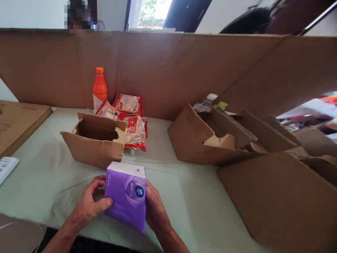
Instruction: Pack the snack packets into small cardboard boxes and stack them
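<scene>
A purple tissue pack (126,194) is held upright between both my hands, just above the pale green table (179,189). My left hand (88,203) grips its left edge, thumb on the front face. My right hand (156,209) clasps its right side, fingers hidden behind the pack. Straight ahead of the pack stands a small open cardboard box (94,142), which looks empty inside. Behind that box lie several red snack packets (130,121), and an orange drink bottle (99,89) stands upright by the cardboard wall.
A tall cardboard wall (168,66) closes off the back. Larger opened cardboard boxes (210,137) and a flat cardboard sheet (284,200) fill the right side. A white remote-like item (6,168) lies at left. Another person's head shows above the wall.
</scene>
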Demonstrator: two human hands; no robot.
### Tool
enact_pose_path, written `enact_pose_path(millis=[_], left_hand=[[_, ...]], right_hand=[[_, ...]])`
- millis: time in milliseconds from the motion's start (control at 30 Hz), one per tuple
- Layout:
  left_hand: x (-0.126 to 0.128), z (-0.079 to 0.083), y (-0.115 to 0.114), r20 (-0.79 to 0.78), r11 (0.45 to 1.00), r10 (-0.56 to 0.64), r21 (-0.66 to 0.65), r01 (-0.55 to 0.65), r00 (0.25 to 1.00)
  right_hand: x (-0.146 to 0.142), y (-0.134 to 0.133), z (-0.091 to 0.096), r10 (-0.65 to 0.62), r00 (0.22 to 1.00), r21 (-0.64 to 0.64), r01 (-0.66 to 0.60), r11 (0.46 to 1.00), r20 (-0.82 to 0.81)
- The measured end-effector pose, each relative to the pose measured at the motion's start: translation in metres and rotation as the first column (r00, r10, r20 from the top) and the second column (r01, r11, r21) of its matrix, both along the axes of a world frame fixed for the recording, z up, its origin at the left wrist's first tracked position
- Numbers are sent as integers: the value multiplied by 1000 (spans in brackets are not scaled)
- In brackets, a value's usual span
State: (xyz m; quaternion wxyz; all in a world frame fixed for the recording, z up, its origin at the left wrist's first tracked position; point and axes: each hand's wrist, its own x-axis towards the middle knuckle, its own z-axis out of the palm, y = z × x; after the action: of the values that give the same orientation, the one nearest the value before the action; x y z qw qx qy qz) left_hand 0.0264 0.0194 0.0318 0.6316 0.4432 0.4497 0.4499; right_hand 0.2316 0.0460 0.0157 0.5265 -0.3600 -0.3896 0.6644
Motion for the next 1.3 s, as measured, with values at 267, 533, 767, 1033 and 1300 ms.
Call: enact_pose_path(millis=[267,533,767,1033,1300], left_hand=[[4,-12,-8,88,996,61,-62,-56,994],[6,-13,-6,-86,997,74,-5,-75,994],[3,19,2,-231,980,-19,188,64,973],[-33,86,37,-351,576,644,808,-128,680],[-52,82,72,-578,575,741,809,121,342]], right_hand=[[-2,-6,-10,-30,997,17,29,999,65],[9,-21,-12,26,907,78,-65,995,420],[38,3,19,8,877,158,-95,983,480],[38,52,107,-399,861,515,197,834,317],[-46,134,129,-347,873,733,-17,680,343]])
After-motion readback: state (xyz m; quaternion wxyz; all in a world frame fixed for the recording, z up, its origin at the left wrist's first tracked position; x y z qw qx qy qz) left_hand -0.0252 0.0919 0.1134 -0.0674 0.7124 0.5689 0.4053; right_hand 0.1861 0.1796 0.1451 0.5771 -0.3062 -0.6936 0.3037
